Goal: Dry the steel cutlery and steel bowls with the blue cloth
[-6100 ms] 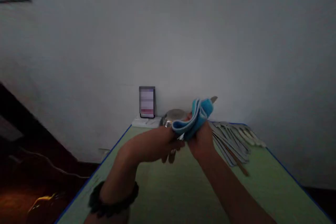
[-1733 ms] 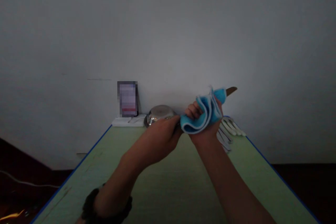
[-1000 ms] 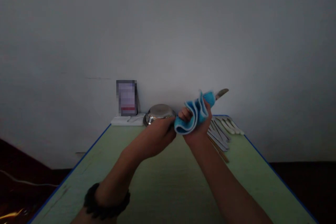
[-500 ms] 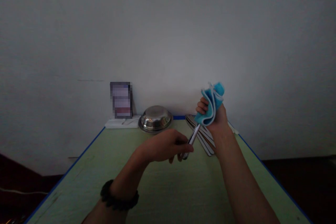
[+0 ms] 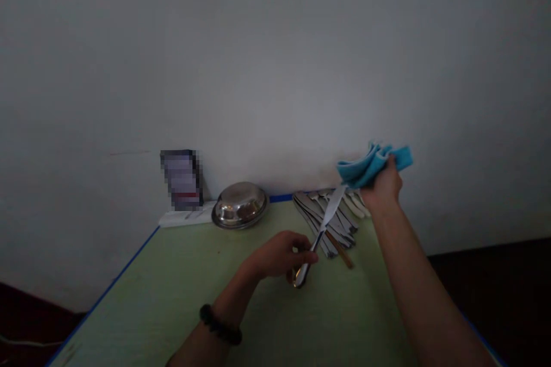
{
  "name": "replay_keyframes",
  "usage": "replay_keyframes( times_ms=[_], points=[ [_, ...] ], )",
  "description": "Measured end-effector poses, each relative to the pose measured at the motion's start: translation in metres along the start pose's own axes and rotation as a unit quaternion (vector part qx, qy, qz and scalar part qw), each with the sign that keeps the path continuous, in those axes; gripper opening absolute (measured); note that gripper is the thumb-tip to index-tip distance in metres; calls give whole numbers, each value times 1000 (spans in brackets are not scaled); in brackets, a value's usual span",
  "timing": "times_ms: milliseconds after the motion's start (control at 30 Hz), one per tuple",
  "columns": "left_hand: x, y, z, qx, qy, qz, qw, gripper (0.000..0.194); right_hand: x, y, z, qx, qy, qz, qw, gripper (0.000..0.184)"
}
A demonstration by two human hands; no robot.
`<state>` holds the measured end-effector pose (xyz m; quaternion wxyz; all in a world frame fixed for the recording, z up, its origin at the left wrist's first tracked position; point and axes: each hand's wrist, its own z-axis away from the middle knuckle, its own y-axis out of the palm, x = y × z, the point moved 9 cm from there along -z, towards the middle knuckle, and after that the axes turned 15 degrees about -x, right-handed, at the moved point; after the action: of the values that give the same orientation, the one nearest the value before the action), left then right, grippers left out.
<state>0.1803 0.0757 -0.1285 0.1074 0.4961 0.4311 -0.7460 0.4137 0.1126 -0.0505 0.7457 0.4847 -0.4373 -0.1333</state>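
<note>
Between thumb and fingers, my left hand point(image 5: 286, 255) pinches the handle of a shiny table knife point(image 5: 331, 206). The knife slants up and to the right, its blade uncovered. My right hand point(image 5: 385, 183) grips a bunched blue cloth point(image 5: 372, 167) beyond the blade tip; cloth and tip look very close, and I cannot tell whether they touch. Behind the knife, a spread of metal cutlery point(image 5: 307, 212) lies on the table, partly covered by the blade. A brown handle point(image 5: 344, 252) sticks out of it toward me.
An upturned metal bowl point(image 5: 241, 203) sits at the table's back edge. Left of it, a blurred upright panel point(image 5: 183, 180) leans on the wall above a white flat item point(image 5: 172, 219). The light green table point(image 5: 172, 298) has blue edging and meets the wall point(image 5: 275, 69).
My right hand and the cloth have moved right, off the knife, so its blade now shows. The left hand keeps hold of the handle. The view has shifted slightly, revealing more cutlery.
</note>
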Motion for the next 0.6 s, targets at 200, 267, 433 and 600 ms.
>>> replay_keyframes(
  times_ms=[200, 267, 433, 600],
  points=[
    [3, 14, -40, -65, -44, -43, 996, 38, 44, -31, -2, -165, -80, -29, 983, 21],
    [4, 16, -51, -87, -52, -76, 992, 44, 28, -24, 3, -148, -47, -6, 988, 19],
    [5, 21, -71, -112, -41, -146, 982, 51, -37, 0, 13, -10, 65, 103, 993, 27],
    [4, 11, -84, -168, -18, -267, 949, 50, -63, 1, 17, 34, 93, 129, 987, 30]
  ],
)
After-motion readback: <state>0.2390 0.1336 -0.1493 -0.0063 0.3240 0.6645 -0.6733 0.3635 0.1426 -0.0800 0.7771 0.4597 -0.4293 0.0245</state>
